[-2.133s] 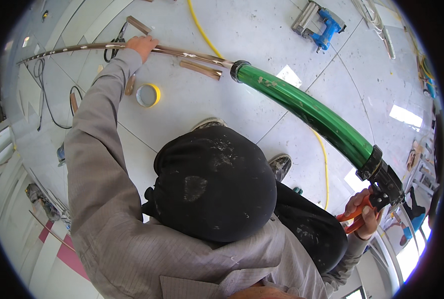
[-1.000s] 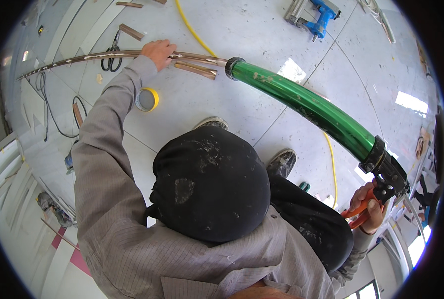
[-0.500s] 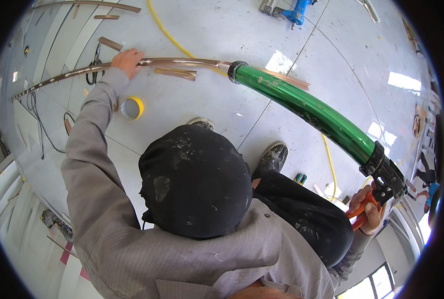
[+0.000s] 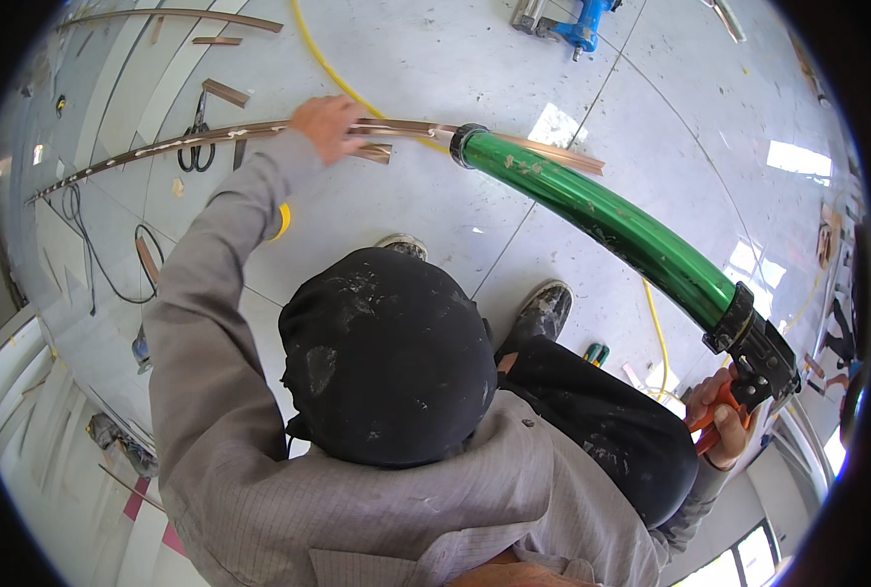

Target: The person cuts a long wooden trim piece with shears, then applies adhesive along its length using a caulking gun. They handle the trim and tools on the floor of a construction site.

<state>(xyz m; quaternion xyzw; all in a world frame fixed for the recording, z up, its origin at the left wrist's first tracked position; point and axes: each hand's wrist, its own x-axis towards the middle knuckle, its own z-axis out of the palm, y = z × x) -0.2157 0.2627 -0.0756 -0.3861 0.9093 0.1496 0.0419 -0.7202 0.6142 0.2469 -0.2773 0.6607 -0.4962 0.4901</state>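
A long, narrow bronze-coloured trim strip (image 4: 201, 135) stretches across the upper left, with white dabs along its left part. My left hand (image 4: 324, 129) lies across this strip, smeared by motion, so its grip cannot be made out. On the right, my right hand (image 4: 719, 430) is closed around the orange handle of a caulking gun. The gun's long green barrel (image 4: 602, 220) slants up to the left, and its black front ring meets the strip's right part. A short bronze offcut (image 4: 377, 154) rests beside my left hand. Partly behind my left forearm is a yellow tape roll (image 4: 281, 223).
Black-handled scissors (image 4: 197, 147) lie under the strip. A yellow hose (image 4: 318, 61) curves over the grey tiled floor. At the top is a blue power tool (image 4: 582, 27). Further bronze pieces (image 4: 225, 93) and a dark cable (image 4: 93, 254) are at left. Pliers (image 4: 597, 354) lie near my shoe.
My left hand has slid rightward along the strip, closer to the caulking gun's front. The tape roll is now mostly covered by my forearm, and the scissors show more fully. My right hand keeps its hold.
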